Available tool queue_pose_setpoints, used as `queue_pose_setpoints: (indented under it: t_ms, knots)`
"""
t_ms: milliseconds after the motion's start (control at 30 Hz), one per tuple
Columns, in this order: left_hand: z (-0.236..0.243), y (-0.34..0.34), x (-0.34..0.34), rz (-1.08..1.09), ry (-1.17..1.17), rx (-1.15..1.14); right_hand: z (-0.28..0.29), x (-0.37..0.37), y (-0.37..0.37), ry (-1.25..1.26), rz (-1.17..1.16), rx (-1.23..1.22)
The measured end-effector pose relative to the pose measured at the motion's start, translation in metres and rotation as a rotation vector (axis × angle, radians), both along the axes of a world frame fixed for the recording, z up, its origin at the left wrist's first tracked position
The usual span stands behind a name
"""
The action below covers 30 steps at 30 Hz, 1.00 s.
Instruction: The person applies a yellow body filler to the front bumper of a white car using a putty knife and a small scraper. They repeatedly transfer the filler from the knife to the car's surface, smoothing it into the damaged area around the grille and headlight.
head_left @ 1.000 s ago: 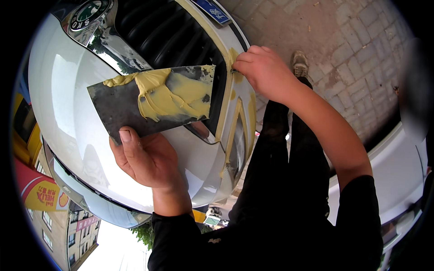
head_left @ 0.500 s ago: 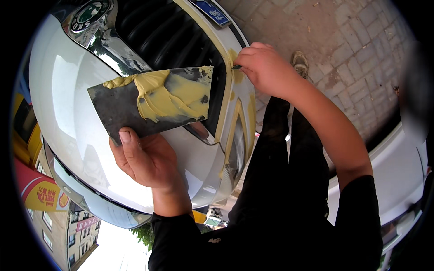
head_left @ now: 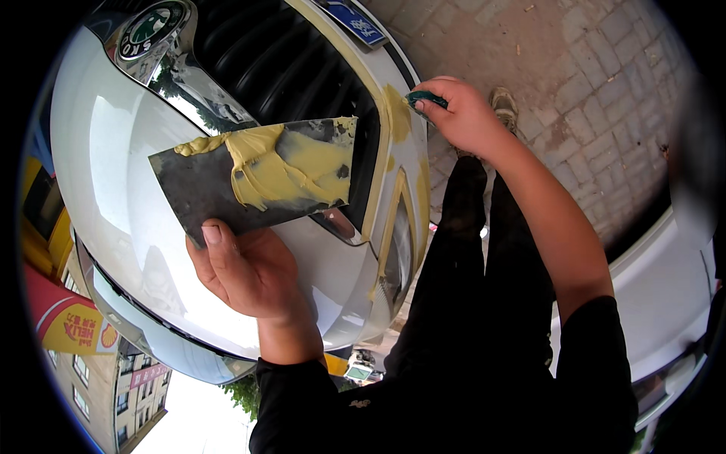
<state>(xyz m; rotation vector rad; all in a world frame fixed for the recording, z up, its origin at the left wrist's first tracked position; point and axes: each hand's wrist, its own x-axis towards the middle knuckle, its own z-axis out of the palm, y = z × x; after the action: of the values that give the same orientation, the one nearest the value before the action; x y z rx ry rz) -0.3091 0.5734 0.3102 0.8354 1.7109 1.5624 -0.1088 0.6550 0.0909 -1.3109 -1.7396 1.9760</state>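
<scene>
My left hand (head_left: 246, 268) is closed on the lower left corner of a dark flat mixing board (head_left: 185, 181), thumb on top. Yellow filler putty (head_left: 265, 163) lies thickly over the board's upper and right part. In my right hand (head_left: 465, 113) is a small dark green spreader (head_left: 427, 98), pinched between thumb and fingers, its tip by the car's front bumper (head_left: 412, 147). A smeared patch of yellow putty (head_left: 397, 113) covers the bumper there, beside the black grille (head_left: 280, 64). More putty runs along the grille's edge and around the headlight (head_left: 397, 250).
The white car's hood (head_left: 113, 174) fills the left, with a chrome strip and round badge (head_left: 151, 30). A blue licence plate (head_left: 355, 23) is at the top. Paving bricks (head_left: 597, 113) lie at right, my shoe (head_left: 503, 106) on them. Another white car (head_left: 658, 280) stands at right.
My right hand has moved slightly right and down, turning so that more of the green spreader shows. The left hand and board have barely shifted.
</scene>
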Motion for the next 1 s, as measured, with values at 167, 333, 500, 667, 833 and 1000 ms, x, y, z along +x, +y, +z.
queue_pose_setpoints:
  t_ms: [167, 333, 500, 667, 833, 1000]
  knots:
    - [0.0, -0.003, -0.003, 0.019, 0.011, -0.007, -0.014, -0.014, 0.002, 0.093, -0.312, -0.61]
    - [0.001, -0.003, -0.002, 0.011, 0.007, -0.005, -0.021, -0.024, -0.002, 0.05, -0.251, -0.132]
    - [0.0, -0.002, -0.001, 0.012, 0.002, -0.008, -0.017, -0.028, -0.016, 0.017, -0.17, 0.301]
    - [0.0, 0.002, 0.0, -0.016, -0.03, 0.005, 0.009, -0.022, -0.045, 0.071, -0.197, 0.317]
    - [-0.002, 0.003, -0.001, -0.034, -0.022, -0.003, 0.013, -0.004, -0.045, 0.118, -0.058, 0.246]
    - [0.001, 0.004, 0.001, -0.019, -0.015, -0.018, -0.009, -0.009, -0.022, 0.034, -0.252, 0.267]
